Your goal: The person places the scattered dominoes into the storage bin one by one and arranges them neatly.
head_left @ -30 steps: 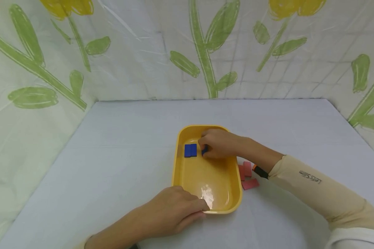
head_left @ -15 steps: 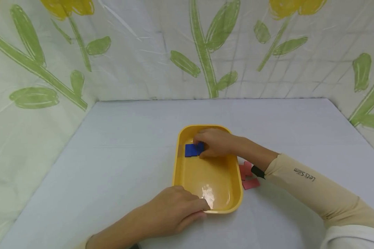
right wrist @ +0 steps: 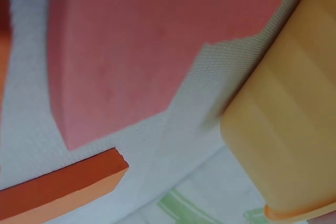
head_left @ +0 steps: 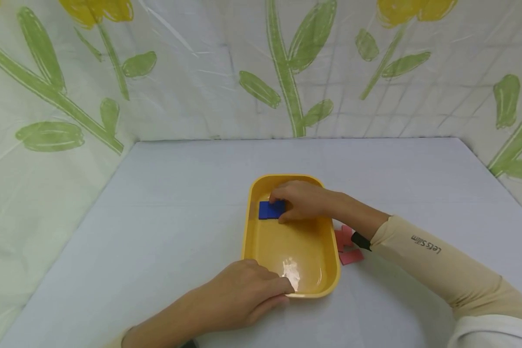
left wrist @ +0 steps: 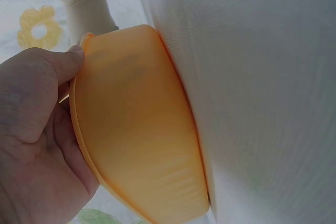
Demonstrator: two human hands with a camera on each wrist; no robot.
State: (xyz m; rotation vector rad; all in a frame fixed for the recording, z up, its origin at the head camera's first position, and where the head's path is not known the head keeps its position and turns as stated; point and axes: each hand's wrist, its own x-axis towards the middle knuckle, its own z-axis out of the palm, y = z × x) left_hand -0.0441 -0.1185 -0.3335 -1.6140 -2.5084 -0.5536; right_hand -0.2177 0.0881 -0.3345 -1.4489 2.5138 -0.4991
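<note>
A yellow plastic tub (head_left: 246, 237) stands on the table. At its near rim my left hand (head_left: 239, 295) grips the edge; in the left wrist view the thumb and fingers clasp the rim of the tub (left wrist: 136, 119). Inside the far end lie flat blue blocks (head_left: 264, 210), side by side. My right hand (head_left: 304, 199) reaches over the right wall, finger and thumb spread round the rightmost blue block (head_left: 278, 209), which touches its neighbour. The palm partly hides this block. The right wrist view does not show the fingers.
Several pinkish-red blocks (head_left: 351, 256) lie against the tub's right side, under my right forearm. Up close, the right wrist view has a pink block (right wrist: 121, 51) and an orange block (right wrist: 63, 184) on the cloth. A flowered sheet (head_left: 191, 72) hangs behind the table.
My right hand has moved slightly left inside the tub, bringing its blue block up against the others; it has stayed there since. The left hand keeps its hold.
</note>
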